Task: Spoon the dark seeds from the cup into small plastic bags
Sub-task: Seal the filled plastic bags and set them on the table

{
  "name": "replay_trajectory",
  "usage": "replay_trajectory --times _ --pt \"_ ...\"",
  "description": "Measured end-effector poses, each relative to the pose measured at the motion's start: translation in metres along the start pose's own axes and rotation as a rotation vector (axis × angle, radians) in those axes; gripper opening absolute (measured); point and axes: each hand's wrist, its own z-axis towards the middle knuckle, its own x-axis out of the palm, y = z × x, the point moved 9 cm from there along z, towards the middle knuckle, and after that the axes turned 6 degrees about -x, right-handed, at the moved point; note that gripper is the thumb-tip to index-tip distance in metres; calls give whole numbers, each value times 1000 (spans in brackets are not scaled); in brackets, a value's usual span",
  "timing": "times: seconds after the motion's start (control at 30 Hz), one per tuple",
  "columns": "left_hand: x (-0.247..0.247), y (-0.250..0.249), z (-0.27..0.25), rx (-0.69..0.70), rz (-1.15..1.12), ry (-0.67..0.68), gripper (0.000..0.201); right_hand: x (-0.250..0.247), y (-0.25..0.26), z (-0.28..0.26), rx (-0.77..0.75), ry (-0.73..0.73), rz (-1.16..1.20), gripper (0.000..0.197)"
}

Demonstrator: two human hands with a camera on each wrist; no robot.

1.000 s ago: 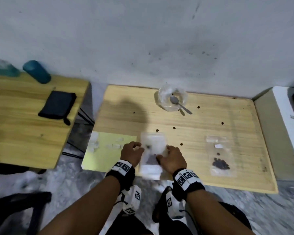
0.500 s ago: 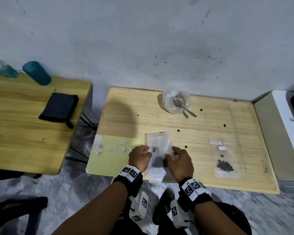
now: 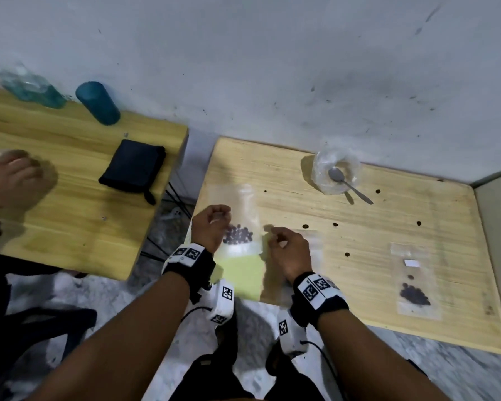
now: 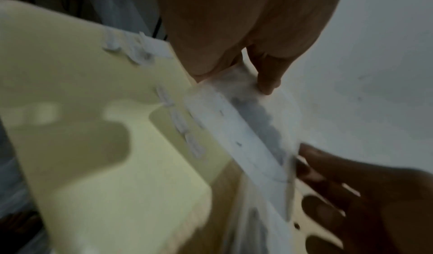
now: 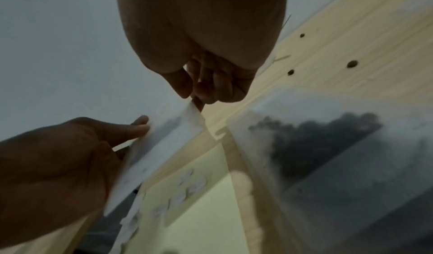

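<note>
My left hand (image 3: 224, 217) pinches the left edge of a clear small bag (image 3: 243, 215) that holds a clump of dark seeds (image 3: 239, 235), raised above the table's near left part. In the left wrist view its thumb and fingers (image 4: 264, 84) clamp the bag (image 4: 234, 128). My right hand (image 3: 275, 237) is curled at the bag's right edge. In the right wrist view its fingertips (image 5: 187, 91) pinch a corner of the bag (image 5: 164, 146). The clear cup (image 3: 324, 180) stands at the back with the spoon (image 3: 337, 175) in it. A second bag of seeds (image 3: 415, 285) lies flat on the right.
Loose seeds (image 3: 305, 226) dot the wooden table (image 3: 373, 215). A yellow sheet (image 3: 243, 273) with small white labels (image 4: 178, 121) overhangs the front edge. The left table holds a black pouch (image 3: 133, 166), a teal cylinder (image 3: 97, 102) and another person's blurred hand (image 3: 12, 175).
The bag has come up off the table and moved left and away from me, with its seeds gathered low. Another person's hand has appeared over the left table.
</note>
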Motion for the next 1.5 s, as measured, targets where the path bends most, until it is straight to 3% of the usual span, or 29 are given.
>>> replay_trajectory --times 0.1,0.2,0.33,0.43,0.6,0.77,0.9,1.03,1.23,1.5 --pt "-17 -8 9 -8 -60 -16 20 12 -8 -7 17 144 -303 37" --pt "-27 -11 17 -11 -49 4 20 37 -4 -6 -73 235 -516 29" --pt "-36 -11 19 19 31 -60 23 50 -1 -4 -54 182 -658 23" --pt "-36 -11 19 28 78 -68 20 44 -3 0 34 93 -626 24" --pt "-35 -9 16 16 109 -73 12 48 -5 0 71 108 -560 17" --pt "-32 -7 18 9 100 -43 18 28 0 6 95 40 -222 12" --pt "-17 -26 7 94 148 1 21 1 24 20 29 -61 82 19" --pt "15 -58 -7 244 196 80 30 -21 68 33 -115 -55 182 27" --pt "57 -96 -29 343 222 196 48 -56 100 44 -204 -90 25 20" --pt "82 -116 -43 345 201 233 48 -86 120 39 -192 -180 -222 20"
